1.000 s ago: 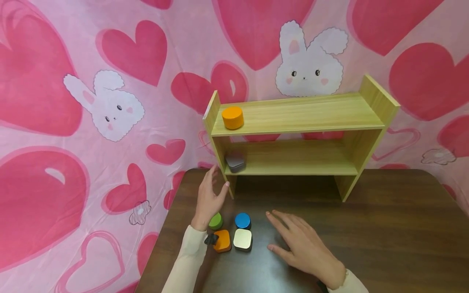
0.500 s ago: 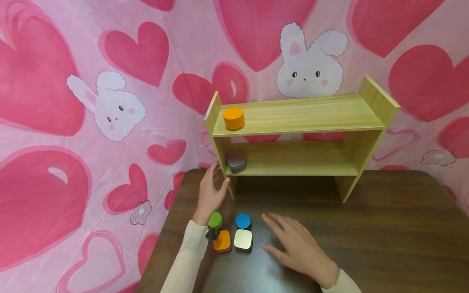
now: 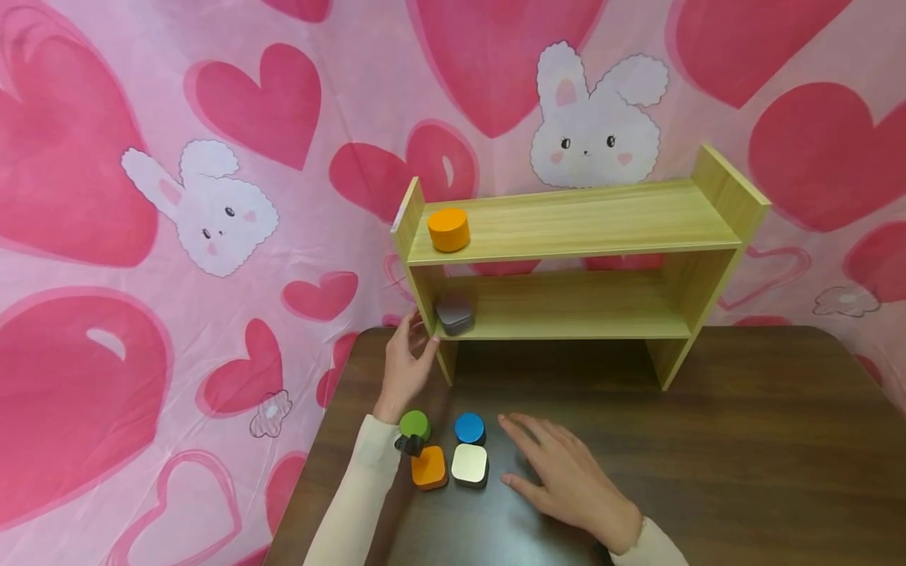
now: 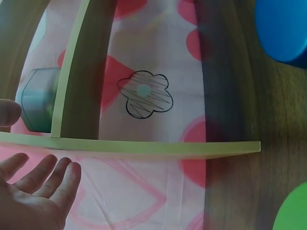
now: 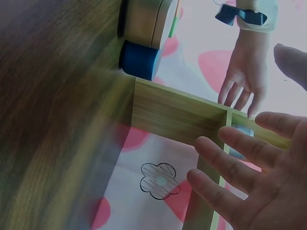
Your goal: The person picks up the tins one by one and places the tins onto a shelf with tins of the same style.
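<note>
My left hand (image 3: 405, 369) is at the left side panel (image 3: 428, 314) of a small wooden shelf (image 3: 566, 228). In the left wrist view its fingers lie outside that panel, with the thumb (image 4: 8, 113) on the inner side; contact is hard to tell. Just inside the panel, a grey square tin (image 3: 454, 316) sits on the middle board. An orange round tin (image 3: 449, 229) stands at the left of the top board. My right hand (image 3: 566, 481) hovers over the table, fingers spread and holding nothing, right of a blue round tin (image 3: 470, 428) and a pale-gold square tin (image 3: 469, 464).
A green round tin (image 3: 414, 424) and an orange square tin (image 3: 429, 468) stand beside my left wrist on the dark wooden table (image 3: 764, 440). Behind the shelf hangs a pink cloth (image 3: 233, 330) with hearts and rabbits.
My left hand has edged up to the side panel, its thumb now nearer the panel's front edge. The right hand has drifted left, towards the tins. The tins stay put.
</note>
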Tool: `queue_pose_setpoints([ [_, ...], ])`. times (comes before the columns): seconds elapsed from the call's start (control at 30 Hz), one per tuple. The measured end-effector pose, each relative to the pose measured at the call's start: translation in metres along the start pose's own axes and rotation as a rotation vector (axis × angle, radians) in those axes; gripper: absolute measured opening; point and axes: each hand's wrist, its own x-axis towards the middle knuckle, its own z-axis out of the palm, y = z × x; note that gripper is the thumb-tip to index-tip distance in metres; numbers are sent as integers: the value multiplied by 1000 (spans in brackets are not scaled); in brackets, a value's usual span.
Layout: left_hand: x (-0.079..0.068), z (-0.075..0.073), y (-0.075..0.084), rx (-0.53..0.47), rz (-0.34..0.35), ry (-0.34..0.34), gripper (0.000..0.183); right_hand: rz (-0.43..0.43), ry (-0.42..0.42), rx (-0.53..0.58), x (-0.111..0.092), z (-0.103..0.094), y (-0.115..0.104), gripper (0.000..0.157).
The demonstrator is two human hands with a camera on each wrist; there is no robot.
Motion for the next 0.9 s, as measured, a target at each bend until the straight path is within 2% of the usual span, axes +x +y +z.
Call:
queue_pose_setpoints([
  [0.27,6,6,-1,-67,-17,35,55,2,3,4,2,7,1,74],
  [0.5,10,8,-4,-168,-65,37,55,17,-24,33,4,12,0,73],
  [0.9,15,9,-9,-189,-81,51,54,76,-118,115,8,29,-5,72],
])
